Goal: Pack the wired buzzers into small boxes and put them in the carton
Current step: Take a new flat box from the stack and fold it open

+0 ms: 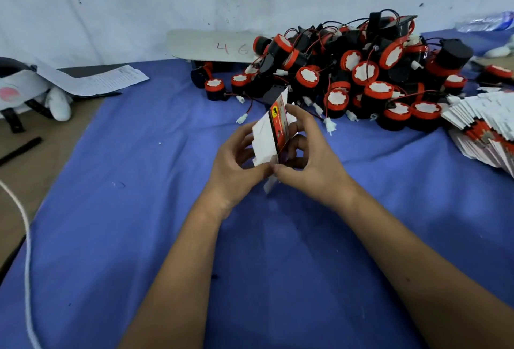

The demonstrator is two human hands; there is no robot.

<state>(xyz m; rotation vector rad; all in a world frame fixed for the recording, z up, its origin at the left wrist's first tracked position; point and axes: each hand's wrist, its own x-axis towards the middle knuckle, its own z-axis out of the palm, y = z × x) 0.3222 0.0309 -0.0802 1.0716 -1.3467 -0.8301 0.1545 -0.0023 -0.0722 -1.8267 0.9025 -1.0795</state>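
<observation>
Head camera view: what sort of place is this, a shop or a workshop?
Probably a small packing workbench. A heap of wired buzzers lies on blue cloth, flattened small boxes are stacked at the right, and both hands fold one box.

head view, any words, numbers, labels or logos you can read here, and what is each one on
"46": handwritten on the white board leaning at the wall behind the buzzer pile.
Small box held in both hands: red panel with a yellow round logo and a line of print, too blurred to read.
Paper sheet at far left: rows of print, too small to read.
Stack of flat boxes at right: nothing readable.
</observation>
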